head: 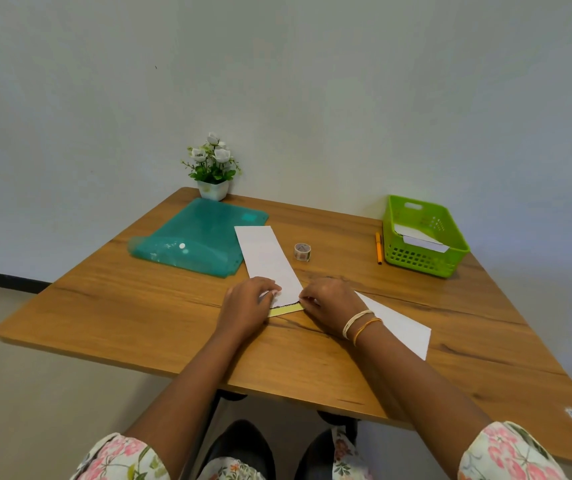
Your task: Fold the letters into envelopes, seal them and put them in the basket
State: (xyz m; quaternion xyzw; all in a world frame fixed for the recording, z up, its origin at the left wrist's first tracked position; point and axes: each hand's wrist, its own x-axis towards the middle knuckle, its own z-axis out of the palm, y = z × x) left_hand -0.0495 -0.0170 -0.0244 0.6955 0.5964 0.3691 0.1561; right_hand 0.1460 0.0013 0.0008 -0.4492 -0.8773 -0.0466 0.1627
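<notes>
at the left of the wooden table, a teal plastic folder is seen lying flat, with a small potted plant of white flowers set behind it against the pale wall. at mid-frame, a long white envelope is laid lengthwise, its far corner overlapping the folder's edge; a yellow strip is exposed at its near end. that near end is pinched by the curled fingers of the left hand and the right hand, and is partly hidden by them. a white sheet is lain upon by the right wrist. a roll of tape stands just right of the envelope. further right, an orange pen lies beside a green basket, in which white envelopes are held.
</notes>
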